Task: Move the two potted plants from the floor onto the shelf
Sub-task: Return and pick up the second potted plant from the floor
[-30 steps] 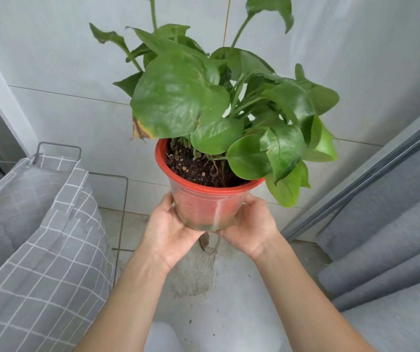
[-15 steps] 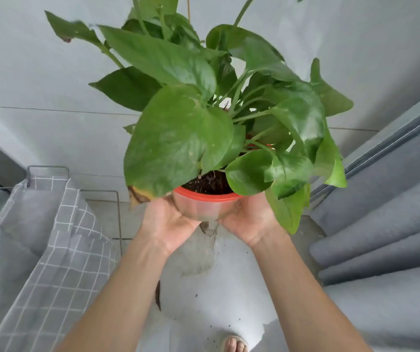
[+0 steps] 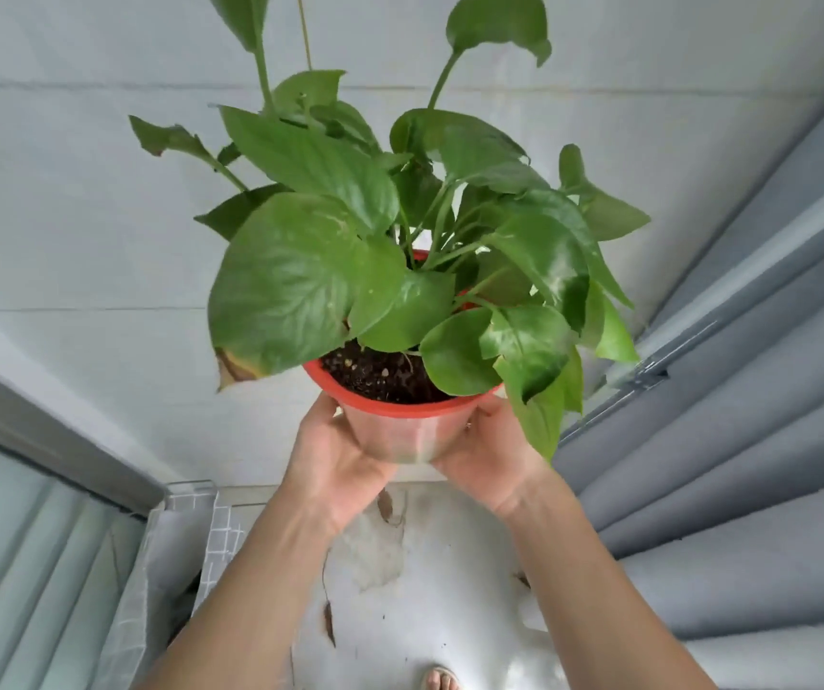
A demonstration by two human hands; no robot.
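Both hands are carrying the potted plant [image 3: 390, 271] up off the floor [image 3: 450, 565]: left hand [image 3: 338, 460] is cupping the pot [image 3: 407, 430] from 9 o'clock, right hand [image 3: 492, 458] from 3 o'clock, fingers curling round the clear lower wall just under the red rim, far-side fingertips hidden behind the pot. Plant is sitting at frame centre, upright, slightly tilting toward me, soil showing, leaves fanning out toward 12 and 2 o'clock. Versus half a second ago the pot is riding higher and further out from the body, arms are extending more, and the view is pitching up: more tiled wall [image 3: 101, 216] is showing, while the checked laundry basket [image 3: 186, 535] is dropping to 7 o'clock. A sandalled foot [image 3: 440, 679] is showing at 6 o'clock, grey curtain [image 3: 748, 390] running along 3 to 5 o'clock. Reading: lift phase is ongoing, heading for the shelf, but no shelf is in view yet, so can't say how close placement is. Second plant isn't visible either, so I'm judging the task under halfway. Grip is looking stable; the risk is long stems snagging overhead on the way in
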